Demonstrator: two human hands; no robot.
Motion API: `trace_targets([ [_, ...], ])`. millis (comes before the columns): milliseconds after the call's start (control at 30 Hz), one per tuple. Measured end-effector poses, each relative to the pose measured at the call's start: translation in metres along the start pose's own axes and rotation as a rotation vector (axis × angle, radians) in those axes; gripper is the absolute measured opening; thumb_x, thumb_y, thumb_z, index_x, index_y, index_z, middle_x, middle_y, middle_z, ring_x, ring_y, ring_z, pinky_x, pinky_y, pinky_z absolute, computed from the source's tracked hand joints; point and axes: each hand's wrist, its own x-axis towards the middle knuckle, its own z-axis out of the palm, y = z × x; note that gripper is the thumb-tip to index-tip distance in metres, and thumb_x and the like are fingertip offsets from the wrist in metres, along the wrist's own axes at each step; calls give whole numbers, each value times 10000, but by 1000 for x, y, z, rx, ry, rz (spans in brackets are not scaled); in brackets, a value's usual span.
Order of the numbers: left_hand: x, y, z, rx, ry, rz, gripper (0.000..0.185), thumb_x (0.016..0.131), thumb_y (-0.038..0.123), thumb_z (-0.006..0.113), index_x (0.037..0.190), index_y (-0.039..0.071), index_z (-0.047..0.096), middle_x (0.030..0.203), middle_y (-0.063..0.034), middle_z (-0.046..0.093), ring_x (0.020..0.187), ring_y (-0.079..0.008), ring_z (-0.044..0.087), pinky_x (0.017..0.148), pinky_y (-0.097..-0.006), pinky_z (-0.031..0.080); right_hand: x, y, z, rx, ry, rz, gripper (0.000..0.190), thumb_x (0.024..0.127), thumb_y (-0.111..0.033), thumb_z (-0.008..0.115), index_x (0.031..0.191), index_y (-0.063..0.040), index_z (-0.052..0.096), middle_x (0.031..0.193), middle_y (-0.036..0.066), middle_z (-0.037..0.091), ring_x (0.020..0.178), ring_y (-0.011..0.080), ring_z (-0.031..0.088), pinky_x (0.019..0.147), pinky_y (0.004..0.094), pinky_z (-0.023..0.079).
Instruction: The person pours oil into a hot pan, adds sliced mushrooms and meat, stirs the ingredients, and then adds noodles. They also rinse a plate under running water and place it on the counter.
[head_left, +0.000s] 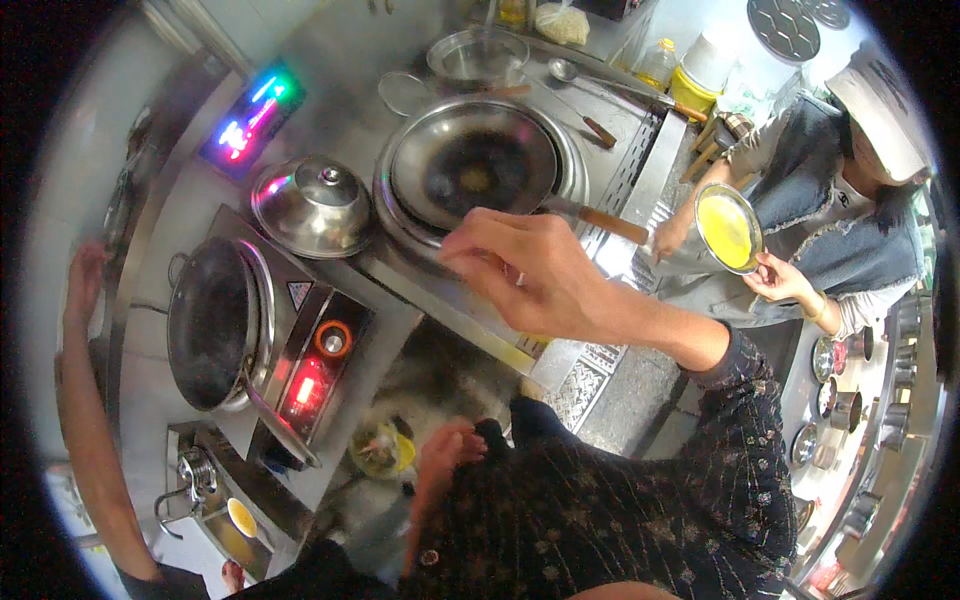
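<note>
My right hand (517, 274), in a dark patterned sleeve, is raised at the near rim of a large wok (480, 169). Its fingers are bent and bunched with the thumb; nothing clearly shows in them. The wok's wooden handle (615, 225) points right, just beyond my wrist. Dim and blurred, my left hand (448, 446) hangs low beside the dark garment, fingers curled; whether it holds anything is unclear. A domed metal lid (313, 206) lies left of the wok. Further left, a dark pan (214, 326) stands by a lit hob control panel (315, 375).
At right a person in a cap holds a metal bowl of yellow liquid (726, 229). Another bare arm (94, 420) reaches up at far left. Behind the wok lie a ladle (562, 70) and a glass bowl (478, 56). Metal containers (846, 411) line the right counter.
</note>
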Motion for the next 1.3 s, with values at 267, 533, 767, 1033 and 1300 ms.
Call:
trace_targets([
  [267, -7, -27, -53, 256, 51, -42, 218, 1020, 140, 500, 1164, 20, 614, 980, -115, 696, 890, -212, 702, 782, -349, 576, 26, 39, 33, -240, -102, -79, 104, 888, -30, 629, 988, -15, 654, 865, 143, 642, 679, 318, 644, 590, 388, 509],
  [533, -24, -45, -54, 829, 412, 343, 274, 1004, 289, 526, 1072, 59, 657, 949, -163, 694, 838, -351, 662, 768, -432, 533, 14, 52, 42, -80, -332, 70, 68, 885, -34, 657, 951, -18, 665, 788, 127, 642, 649, 272, 629, 589, 385, 496],
  [767, -32, -28, 53, 521, 536, 335, 245, 981, 249, 553, 1116, 62, 637, 967, -135, 676, 896, -271, 655, 786, -405, 515, 36, -9, 32, -51, -530, -461, 128, 930, -107, 584, 847, -35, 650, 786, 114, 651, 648, 295, 627, 590, 367, 488],
  [1033, -82, -61, 73, 68, 880, 310, 217, 958, 175, 553, 1078, 22, 648, 933, -119, 694, 861, -223, 656, 773, -367, 516, 57, -20, 87, 89, -690, -265, 102, 942, -61, 585, 950, -12, 674, 831, 122, 660, 667, 238, 634, 626, 340, 511],
  [1300, -116, -94, 77, 142, 1152, 371, 215, 998, 174, 525, 1107, 35, 647, 813, -63, 654, 767, -149, 631, 709, -328, 511, 45, -95, 140, 237, -915, -718, 91, 848, 4, 648, 937, -16, 658, 822, 149, 659, 694, 328, 649, 608, 414, 509],
])
